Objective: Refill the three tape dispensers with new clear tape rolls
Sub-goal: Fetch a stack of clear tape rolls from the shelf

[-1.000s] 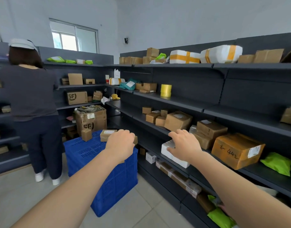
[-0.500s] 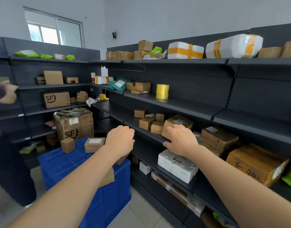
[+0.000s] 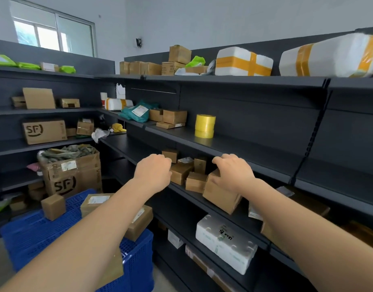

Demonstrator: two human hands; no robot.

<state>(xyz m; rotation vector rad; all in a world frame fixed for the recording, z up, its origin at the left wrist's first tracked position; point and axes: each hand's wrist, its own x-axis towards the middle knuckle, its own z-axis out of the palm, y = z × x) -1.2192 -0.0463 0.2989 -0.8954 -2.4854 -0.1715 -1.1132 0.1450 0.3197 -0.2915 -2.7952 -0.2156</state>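
Tape rolls (image 3: 205,125), a yellowish stack, sit on the shelf (image 3: 255,147) one level above both grips, up between them and a bit closer to the right one. Left grip (image 3: 154,172) is curled into a fist, nothing in it. Right grip (image 3: 232,172) is curled over a cardboard box (image 3: 219,197); can't tell if it's actually holding it.

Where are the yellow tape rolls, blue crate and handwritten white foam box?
yellow tape rolls (image 3: 205,125): head view, stack's side.
blue crate (image 3: 139,262): head view, side wall.
white foam box (image 3: 215,230): head view, top.
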